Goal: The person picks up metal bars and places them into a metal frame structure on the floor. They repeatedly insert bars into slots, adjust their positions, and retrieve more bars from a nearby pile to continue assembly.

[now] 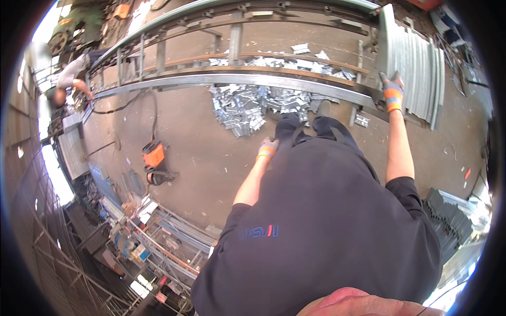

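My right hand [391, 92], in a grey and orange glove, is at the near end of a long galvanized metal channel [387, 39]. Its fingers wrap over the channel's end, thumb and fingers on either side. That channel lies at the left side of a row of similar metal channels [416, 68] set side by side at the right end of a long steel frame [232, 80]. My left hand [268, 148], gloved alike, hangs low by my left thigh, away from the metal. Its fingers are too small and dark against my trousers to read.
Beyond my feet, a heap of small cut metal pieces [240, 108] spreads under the frame. An orange and black machine [154, 155] with a cable stands on the floor to the left. Another person [76, 73] bends at the frame's far left end. Stacked dark profiles [448, 221] lie behind right.
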### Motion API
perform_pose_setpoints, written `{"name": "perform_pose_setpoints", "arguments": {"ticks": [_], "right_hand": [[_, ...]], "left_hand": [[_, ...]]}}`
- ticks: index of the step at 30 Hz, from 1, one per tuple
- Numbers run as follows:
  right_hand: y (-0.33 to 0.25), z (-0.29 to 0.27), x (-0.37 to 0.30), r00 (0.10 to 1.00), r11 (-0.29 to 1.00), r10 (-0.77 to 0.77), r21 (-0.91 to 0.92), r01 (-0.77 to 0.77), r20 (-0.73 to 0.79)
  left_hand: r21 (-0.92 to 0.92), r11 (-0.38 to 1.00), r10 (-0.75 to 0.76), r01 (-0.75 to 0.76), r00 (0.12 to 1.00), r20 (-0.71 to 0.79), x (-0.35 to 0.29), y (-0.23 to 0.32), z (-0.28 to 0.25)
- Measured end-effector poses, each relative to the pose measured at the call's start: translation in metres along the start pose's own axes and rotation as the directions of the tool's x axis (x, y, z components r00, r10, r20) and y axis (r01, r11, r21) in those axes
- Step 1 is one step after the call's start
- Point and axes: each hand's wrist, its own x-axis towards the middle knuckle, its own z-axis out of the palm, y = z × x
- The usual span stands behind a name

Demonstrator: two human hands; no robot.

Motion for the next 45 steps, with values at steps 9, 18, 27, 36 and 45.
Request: {"name": "perform_pose_setpoints", "arguments": {"ticks": [9,18,27,36,45], "right_hand": [[0.002,-0.005,-0.004,0.989,0.992,-0.105,-0.062,0.112,0.109],[0.013,0.009,0.008,0.999,0.999,-0.027,0.024,0.026,0.018],[0.006,0.000,0.005,0.998,0.999,0.012,0.053,-0.015,0.065],[0.008,0.003,0.004,0.999,0.999,-0.018,0.051,0.015,0.046],[0.000,-0.001,-0.001,0.999,0.999,-0.034,0.018,0.034,0.014]], "left_hand": [[-0.017,0.992,-0.122,0.123,0.992,0.034,-0.024,0.023,-0.013],[-0.015,0.996,-0.085,0.084,0.995,-0.049,-0.027,0.030,-0.012],[-0.017,0.995,-0.096,0.096,0.995,0.008,-0.027,0.031,-0.016],[-0.012,0.997,-0.071,0.071,0.997,-0.034,-0.032,0.033,-0.017],[-0.002,0.998,-0.058,0.058,0.998,-0.028,-0.031,0.029,-0.011]]}}
